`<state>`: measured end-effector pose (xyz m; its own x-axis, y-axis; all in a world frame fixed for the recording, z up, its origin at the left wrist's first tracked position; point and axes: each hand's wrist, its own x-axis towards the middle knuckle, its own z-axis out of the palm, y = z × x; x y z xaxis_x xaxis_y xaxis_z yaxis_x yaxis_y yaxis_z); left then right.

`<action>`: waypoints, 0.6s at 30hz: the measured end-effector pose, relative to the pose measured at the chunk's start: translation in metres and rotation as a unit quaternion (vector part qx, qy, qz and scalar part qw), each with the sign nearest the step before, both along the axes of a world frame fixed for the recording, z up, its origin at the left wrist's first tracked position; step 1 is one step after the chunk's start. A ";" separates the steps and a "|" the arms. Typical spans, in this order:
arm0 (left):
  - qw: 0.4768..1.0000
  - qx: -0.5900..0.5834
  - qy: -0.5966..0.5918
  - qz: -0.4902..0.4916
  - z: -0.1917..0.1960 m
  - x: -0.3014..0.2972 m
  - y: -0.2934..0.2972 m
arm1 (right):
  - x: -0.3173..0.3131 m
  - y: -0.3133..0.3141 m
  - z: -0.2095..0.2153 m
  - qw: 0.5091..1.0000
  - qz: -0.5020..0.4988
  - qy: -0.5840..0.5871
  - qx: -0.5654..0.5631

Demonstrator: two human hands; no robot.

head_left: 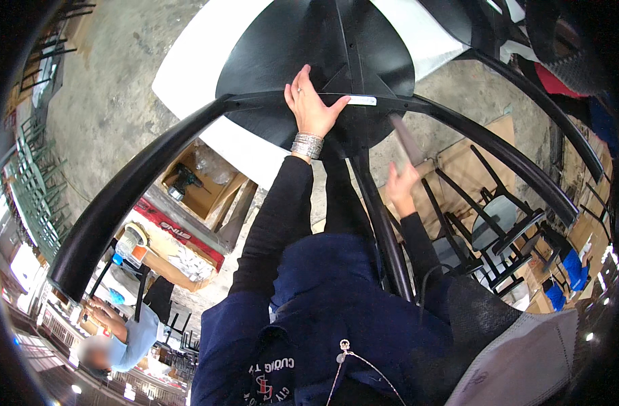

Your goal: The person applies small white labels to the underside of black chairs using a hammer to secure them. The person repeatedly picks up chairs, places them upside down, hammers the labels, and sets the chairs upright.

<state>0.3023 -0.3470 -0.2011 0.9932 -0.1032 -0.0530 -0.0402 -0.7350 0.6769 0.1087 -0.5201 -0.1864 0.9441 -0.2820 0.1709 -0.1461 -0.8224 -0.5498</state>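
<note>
A black chair [255,61], apparently upturned with its curved legs spread to both sides, rests on a white surface [187,71]. My left hand [311,111] lies on its crossbar and underside, fingers spread, silver bangles at the wrist. The thumb touches or nearly touches the left end of a white label strip [362,100] on the crossbar. Lower to the right, beside a black leg [384,230], my right hand [401,186] is raised and closed around a pale flat strip [407,140]. Motion blurs that strip, so its kind cannot be made out.
Left of me, a wooden box [187,183] holds a power drill [185,179] and clear plastic. Stacked chairs [488,223] stand at the right, with more along the left wall. A person in light blue [137,342] works at lower left; others in blue [573,271] are far right.
</note>
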 end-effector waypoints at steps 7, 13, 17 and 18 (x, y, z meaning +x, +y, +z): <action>1.000 0.010 -0.014 -0.001 0.003 0.002 0.001 | 0.010 0.005 0.001 0.983 -0.048 0.173 0.030; 0.999 -0.027 0.009 -0.016 0.004 -0.001 0.008 | 0.011 0.016 0.039 0.968 -0.143 0.164 0.122; 0.988 -0.108 0.028 -0.108 0.008 0.001 0.032 | 0.033 0.015 0.096 0.980 -0.070 0.095 0.161; 0.941 -0.300 0.085 -0.129 0.018 -0.006 0.030 | 0.031 0.014 0.108 0.987 -0.035 0.093 0.130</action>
